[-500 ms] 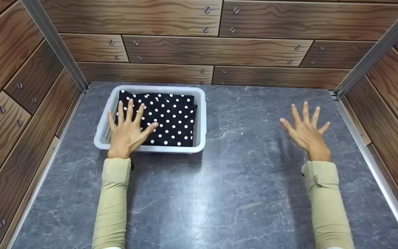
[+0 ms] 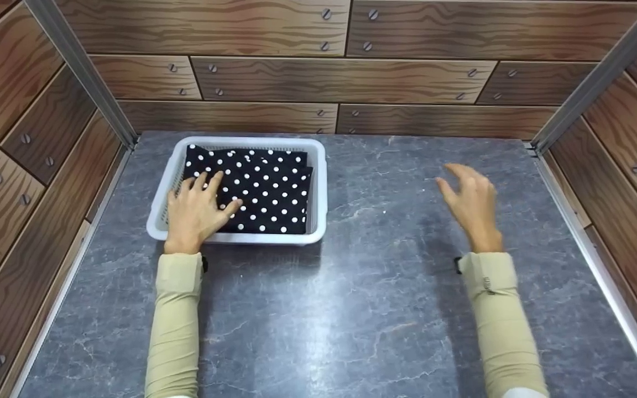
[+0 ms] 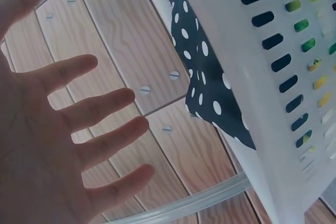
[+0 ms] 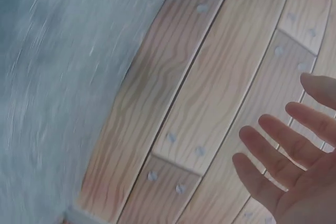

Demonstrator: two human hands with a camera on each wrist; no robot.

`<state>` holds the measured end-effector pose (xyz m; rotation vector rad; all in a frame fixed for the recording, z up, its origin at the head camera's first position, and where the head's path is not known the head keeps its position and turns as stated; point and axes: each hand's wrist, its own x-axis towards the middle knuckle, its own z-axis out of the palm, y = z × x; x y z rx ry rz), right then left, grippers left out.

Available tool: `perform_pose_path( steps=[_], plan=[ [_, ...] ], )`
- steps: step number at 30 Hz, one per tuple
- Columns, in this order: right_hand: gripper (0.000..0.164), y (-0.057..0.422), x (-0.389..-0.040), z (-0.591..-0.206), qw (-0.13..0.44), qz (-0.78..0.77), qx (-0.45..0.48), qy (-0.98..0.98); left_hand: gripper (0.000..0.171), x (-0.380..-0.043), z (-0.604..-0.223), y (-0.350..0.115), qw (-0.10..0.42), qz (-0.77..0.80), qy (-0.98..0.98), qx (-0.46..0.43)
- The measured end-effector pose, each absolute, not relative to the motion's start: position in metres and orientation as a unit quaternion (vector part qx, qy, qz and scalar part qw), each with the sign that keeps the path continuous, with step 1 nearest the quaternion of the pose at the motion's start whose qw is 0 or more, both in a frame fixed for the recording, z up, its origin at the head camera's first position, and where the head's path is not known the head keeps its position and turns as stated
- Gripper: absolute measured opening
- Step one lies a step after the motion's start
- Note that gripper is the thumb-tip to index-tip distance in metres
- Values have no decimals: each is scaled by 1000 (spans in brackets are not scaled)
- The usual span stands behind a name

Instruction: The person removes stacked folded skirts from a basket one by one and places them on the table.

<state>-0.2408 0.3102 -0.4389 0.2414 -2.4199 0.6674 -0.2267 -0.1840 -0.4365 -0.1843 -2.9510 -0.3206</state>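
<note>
Left hand (image 2: 192,214) hovers, fingers spread, empty, over cloth (image 2: 269,190) in the basket (image 2: 263,238); right hand (image 2: 473,203), loosely bent, empty, above table (image 2: 374,298).

The right hand (image 2: 474,205) has shifted leftward; its fingers (image 2: 459,171) and the left hand's (image 2: 192,214) have bent.
</note>
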Motion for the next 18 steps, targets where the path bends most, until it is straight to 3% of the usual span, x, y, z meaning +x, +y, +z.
perform_pose_path(
  steps=[9, 18],
  plan=[
    [21, 261, -253, -446, 314, 312, 124, -888, 72, -227, -437, -189, 107, -107, -987, -59],
    [18, 220, -262, -447, 277, 342, 156, -884, 68, -227, -443, -193, 132, -117, -983, -58]
  ],
)
